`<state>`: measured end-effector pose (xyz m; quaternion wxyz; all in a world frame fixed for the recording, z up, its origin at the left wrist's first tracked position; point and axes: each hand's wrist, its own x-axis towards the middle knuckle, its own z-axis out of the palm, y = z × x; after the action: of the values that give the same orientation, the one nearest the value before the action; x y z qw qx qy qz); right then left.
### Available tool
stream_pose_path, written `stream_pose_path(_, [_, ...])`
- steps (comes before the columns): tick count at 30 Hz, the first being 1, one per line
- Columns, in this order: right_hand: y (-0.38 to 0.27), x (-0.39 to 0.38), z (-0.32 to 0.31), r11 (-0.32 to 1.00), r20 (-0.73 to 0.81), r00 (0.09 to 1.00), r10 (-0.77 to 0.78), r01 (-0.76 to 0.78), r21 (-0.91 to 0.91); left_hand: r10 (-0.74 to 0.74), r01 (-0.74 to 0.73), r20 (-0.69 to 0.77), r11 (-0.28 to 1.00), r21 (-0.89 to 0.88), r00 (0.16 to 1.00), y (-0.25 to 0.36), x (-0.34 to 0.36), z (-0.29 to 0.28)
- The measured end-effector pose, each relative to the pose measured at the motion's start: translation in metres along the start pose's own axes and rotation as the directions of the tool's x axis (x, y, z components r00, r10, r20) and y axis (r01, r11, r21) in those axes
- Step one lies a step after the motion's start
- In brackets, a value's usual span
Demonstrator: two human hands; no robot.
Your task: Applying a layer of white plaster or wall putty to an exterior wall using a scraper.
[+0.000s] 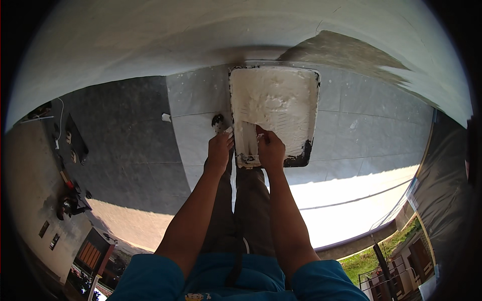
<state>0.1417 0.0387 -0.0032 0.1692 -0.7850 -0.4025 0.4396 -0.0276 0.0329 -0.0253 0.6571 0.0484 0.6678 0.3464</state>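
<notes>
A large black-rimmed paint tray (315, 108) lies in front of me, with thick white paste (276, 93) spread over its inside and smeared on its rim. My right hand (271, 149) is above the tray's near part, fingers pinched on the edge of a flat, pale scraper (249, 138). The scraper is against the paste near the tray's left side. Beside the left rim, my left hand (219, 152) is closed, with white smears at its fingertips. What it grips there, a small whitish piece or the rim itself, I cannot make out.
A pale wall (165, 45) with a darker grey patch (346, 52) rises beyond the tray. Floor tiles (371, 125) are light with white spots; a dark section (125, 125) lies left. A spotted dark shoe (217, 122) shows beside the tray. Several items sit far left.
</notes>
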Motion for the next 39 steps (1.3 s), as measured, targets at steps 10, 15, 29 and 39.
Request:
stream_pose_path(10, [-0.006,-0.023,0.016,0.993,0.04,0.998,0.039,-0.044,0.113,0.014,-0.014,0.008,1.0,0.025,1.0,-0.001,0.002,0.002])
stream_pose_path(15, [-0.005,-0.022,0.011,0.993,0.016,1.0,-0.008,0.006,0.115,0.009,-0.012,0.033,0.996,0.094,0.999,0.0,0.005,-0.001])
stream_pose_path(29, [0.004,-0.02,0.005,0.985,0.116,0.99,0.077,-0.094,0.147,-0.006,0.002,0.044,0.995,0.105,0.999,0.0,-0.003,-0.001])
stream_pose_path(39, [0.035,0.008,-0.027,0.787,0.268,0.958,0.098,-0.24,0.569,-0.035,0.031,0.058,0.997,0.074,0.998,0.002,0.004,0.0])
